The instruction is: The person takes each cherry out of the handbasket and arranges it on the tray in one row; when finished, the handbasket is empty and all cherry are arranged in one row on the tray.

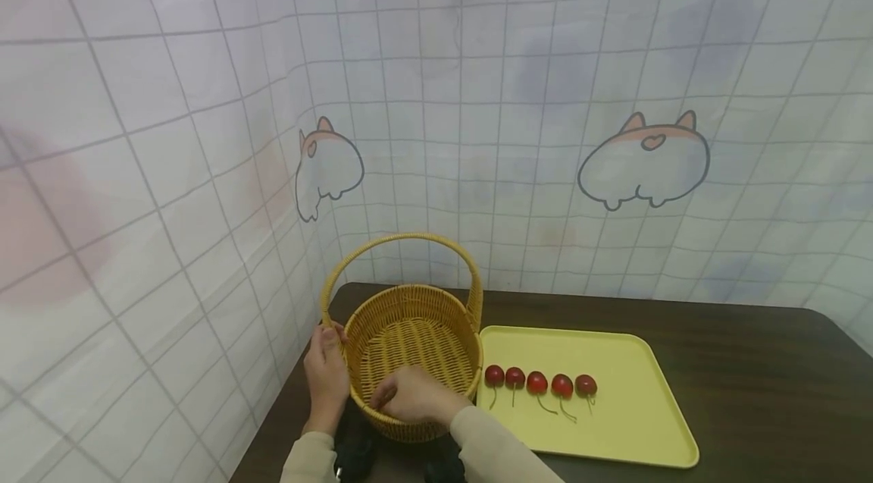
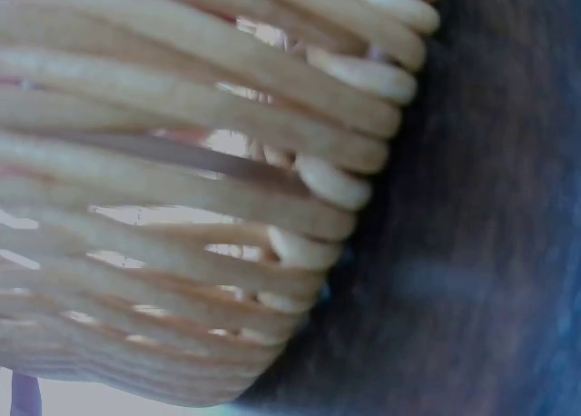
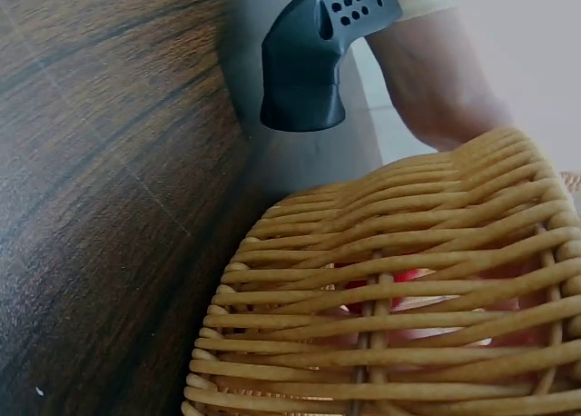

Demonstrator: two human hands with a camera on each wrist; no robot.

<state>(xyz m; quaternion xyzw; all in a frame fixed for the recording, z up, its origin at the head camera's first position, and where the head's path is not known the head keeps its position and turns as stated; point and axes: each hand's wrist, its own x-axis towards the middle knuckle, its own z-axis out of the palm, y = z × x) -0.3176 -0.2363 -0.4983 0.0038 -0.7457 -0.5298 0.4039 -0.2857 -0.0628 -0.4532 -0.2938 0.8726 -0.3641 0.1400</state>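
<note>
A yellow wicker basket [image 1: 416, 433] with a tall hoop handle stands at the left of the dark table. My left hand [image 1: 326, 373] grips its left rim beside the foot of the handle. Over the near rim, my right hand [image 1: 416, 396] reaches inside, low in the basket, with its fingers curled. In the right wrist view, a red cherry [image 3: 410, 275] shows partly through the weave of the basket [image 3: 436, 243] at those fingertips; the wicker hides most of it. The left wrist view is filled by the basket's side [image 2: 182, 171].
Right of the basket lies a yellow tray [image 1: 627, 430], close to its side. Several red cherries [image 1: 536, 383] with stems form a row on it. The dark wooden table [image 1: 771, 392] extends to the right. A white gridded curtain [image 1: 505, 127] hangs behind and on the left.
</note>
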